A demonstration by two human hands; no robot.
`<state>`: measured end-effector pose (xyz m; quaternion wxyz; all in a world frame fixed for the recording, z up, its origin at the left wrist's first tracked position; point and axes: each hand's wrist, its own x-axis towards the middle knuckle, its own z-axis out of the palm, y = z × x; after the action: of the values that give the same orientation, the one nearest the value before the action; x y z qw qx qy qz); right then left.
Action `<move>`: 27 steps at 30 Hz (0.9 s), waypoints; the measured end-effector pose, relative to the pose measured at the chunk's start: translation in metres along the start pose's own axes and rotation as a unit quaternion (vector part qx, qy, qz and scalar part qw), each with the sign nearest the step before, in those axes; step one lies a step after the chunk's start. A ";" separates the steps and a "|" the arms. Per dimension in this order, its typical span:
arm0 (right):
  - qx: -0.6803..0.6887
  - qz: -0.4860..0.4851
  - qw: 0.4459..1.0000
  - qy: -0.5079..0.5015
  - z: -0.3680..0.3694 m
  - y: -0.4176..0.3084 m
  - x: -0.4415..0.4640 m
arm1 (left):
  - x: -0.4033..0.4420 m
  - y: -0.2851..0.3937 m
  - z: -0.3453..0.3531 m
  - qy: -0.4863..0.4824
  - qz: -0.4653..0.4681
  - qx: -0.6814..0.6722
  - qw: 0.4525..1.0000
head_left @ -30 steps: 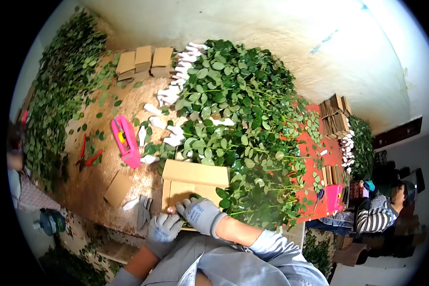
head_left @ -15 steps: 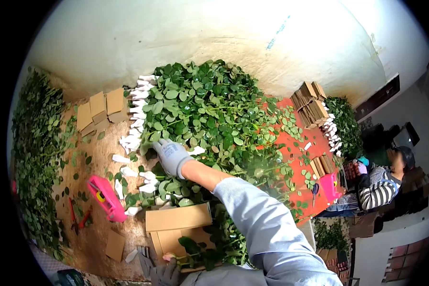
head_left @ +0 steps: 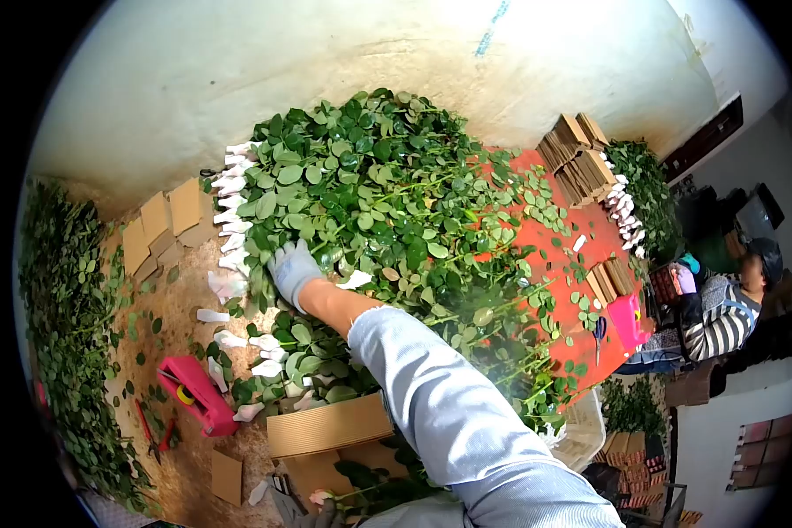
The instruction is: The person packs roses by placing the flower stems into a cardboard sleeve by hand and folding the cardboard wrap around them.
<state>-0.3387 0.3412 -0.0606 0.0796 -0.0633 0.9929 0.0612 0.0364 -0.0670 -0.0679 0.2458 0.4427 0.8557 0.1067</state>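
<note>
My right hand [head_left: 295,275], in a light grey glove, reaches into a bank of leafy stems [head_left: 370,194] beside a row of white-sleeved flower heads [head_left: 231,214]. Its fingers look outstretched over the leaves; their tips are partly hidden. At the bottom edge my left hand [head_left: 306,513], in a darker grey glove, is closed around a pale pink rose [head_left: 321,497], mostly cut off by the frame. Just above that hand lies a stack of corrugated cardboard pieces [head_left: 330,426]. More white-sleeved flower heads [head_left: 268,352] lie between the two hands.
Left of me are a pink tape dispenser [head_left: 196,396], red-handled pruners [head_left: 156,431] and cardboard stacks [head_left: 160,224]. More foliage [head_left: 66,343] lines the far left. Scissors [head_left: 599,334] and a second dispenser [head_left: 627,321] lie on the red table part [head_left: 546,264]. A co-worker [head_left: 722,308] sits at right.
My right hand has moved slightly left and up, deeper into the leaves by the white sleeves. The view has shifted, and my left hand with the rose now sits lower in the frame.
</note>
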 end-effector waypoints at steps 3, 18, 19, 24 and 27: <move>-0.043 -0.057 0.997 0.005 0.013 0.001 -0.022 | 0.008 -0.003 -0.006 0.033 0.013 0.015 0.999; -0.043 -0.142 0.860 0.488 -0.206 0.042 -0.203 | 0.071 0.016 -0.057 0.243 0.112 0.086 0.960; -0.070 -0.154 0.844 0.509 -0.218 0.036 -0.221 | 0.071 0.017 -0.057 0.247 0.118 0.088 0.958; 0.062 -0.133 0.878 0.455 -0.201 -0.015 -0.275 | 0.069 0.016 -0.055 0.265 0.130 0.101 0.950; 0.087 -0.110 0.924 0.356 -0.165 -0.039 -0.290 | 0.063 0.013 -0.051 0.280 0.130 0.109 0.945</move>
<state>-0.0744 0.3145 0.1447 -0.2679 -0.1823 0.9441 -0.0614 -0.0112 -0.0067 -0.0398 -0.0692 0.5263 0.8317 0.1630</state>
